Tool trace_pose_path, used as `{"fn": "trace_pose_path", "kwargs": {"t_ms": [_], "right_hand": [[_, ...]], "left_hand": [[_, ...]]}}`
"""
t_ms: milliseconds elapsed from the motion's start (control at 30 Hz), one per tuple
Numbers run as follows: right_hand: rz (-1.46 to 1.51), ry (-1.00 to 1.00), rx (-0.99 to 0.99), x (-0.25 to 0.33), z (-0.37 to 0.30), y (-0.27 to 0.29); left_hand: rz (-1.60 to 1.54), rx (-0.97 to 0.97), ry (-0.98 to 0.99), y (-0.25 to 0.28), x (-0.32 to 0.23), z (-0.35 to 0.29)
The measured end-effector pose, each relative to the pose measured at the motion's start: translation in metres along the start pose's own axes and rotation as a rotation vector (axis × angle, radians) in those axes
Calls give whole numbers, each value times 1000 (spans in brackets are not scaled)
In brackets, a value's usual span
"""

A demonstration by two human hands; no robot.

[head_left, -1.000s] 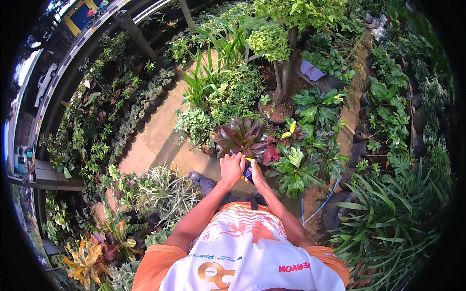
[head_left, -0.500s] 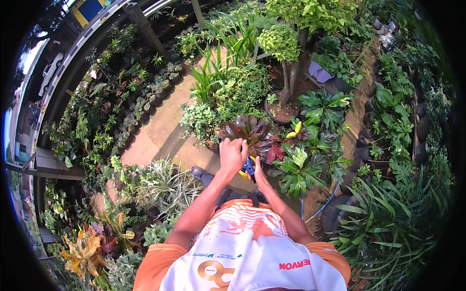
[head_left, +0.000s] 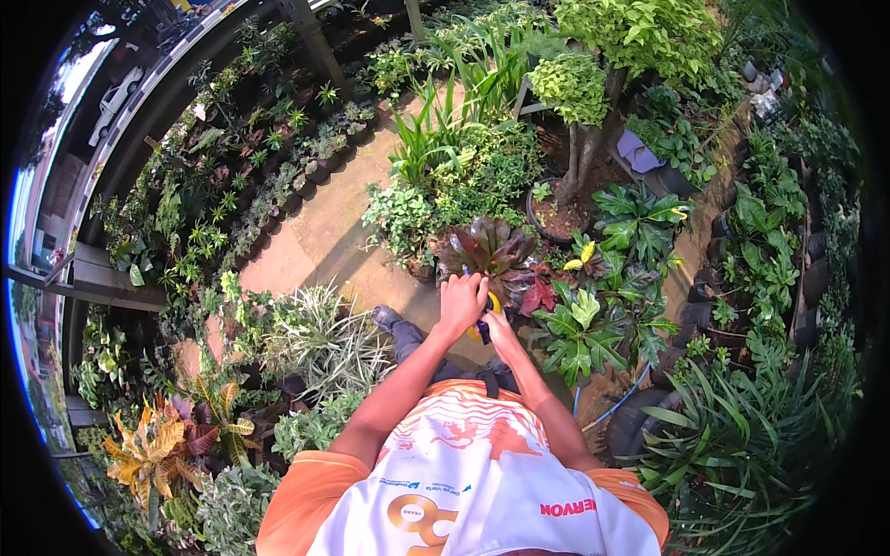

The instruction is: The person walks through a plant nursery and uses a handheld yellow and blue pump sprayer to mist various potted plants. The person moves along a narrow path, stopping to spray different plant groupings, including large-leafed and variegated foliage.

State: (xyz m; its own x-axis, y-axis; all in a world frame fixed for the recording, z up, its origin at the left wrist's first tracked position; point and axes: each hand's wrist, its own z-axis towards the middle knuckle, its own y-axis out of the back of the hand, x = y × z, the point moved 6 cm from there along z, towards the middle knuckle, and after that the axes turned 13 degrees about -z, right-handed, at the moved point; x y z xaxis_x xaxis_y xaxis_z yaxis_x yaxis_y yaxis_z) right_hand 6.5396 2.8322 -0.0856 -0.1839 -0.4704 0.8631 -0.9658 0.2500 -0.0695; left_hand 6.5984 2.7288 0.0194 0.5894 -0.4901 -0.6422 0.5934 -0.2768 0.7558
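Note:
Both my hands are together in front of my waist, around a small yellow, blue and black hand-held object [head_left: 495, 304] whose exact kind I cannot make out. My left hand [head_left: 463, 302] is closed over its upper part, and a thin blue tip shows past the fingers. Lower down, my right hand [head_left: 502, 332] is closed against its dark side, with its fingers partly hidden. Just beyond the hands grows a dark purple-brown broad-leaved plant [head_left: 489, 252]. Beside it are red leaves [head_left: 539, 295] and a glossy green lobed plant [head_left: 580, 335].
A white-green spiky plant [head_left: 320, 338] and a yellow croton [head_left: 148, 454] stand at left. The paved path [head_left: 320, 218] runs between plant beds. At right are a blue hose [head_left: 619, 400], a black tire [head_left: 634, 422] and a strappy-leaved plant [head_left: 742, 454]. A potted tree [head_left: 579, 157] stands ahead.
The view has shifted, so the plants appear farther right. My left hand has moved slightly right and covers more of the object. My right fingers, straighter before, now curl in.

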Motion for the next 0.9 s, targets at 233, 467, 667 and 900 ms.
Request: {"fn": "trace_pose_path", "kwargs": {"t_ms": [233, 467, 667, 900], "right_hand": [[48, 63, 87, -8, 24, -27], [42, 43, 101, 5, 46, -47], [69, 64, 96, 28, 74, -49], [53, 96, 74, 65, 105, -53]], "left_hand": [[-36, -101, 13, 8, 28, 0], [-61, -142, 45, 26, 49, 14], [-83, -154, 76, 32, 58, 44], [-97, -169, 96, 37, 73, 81]]}}
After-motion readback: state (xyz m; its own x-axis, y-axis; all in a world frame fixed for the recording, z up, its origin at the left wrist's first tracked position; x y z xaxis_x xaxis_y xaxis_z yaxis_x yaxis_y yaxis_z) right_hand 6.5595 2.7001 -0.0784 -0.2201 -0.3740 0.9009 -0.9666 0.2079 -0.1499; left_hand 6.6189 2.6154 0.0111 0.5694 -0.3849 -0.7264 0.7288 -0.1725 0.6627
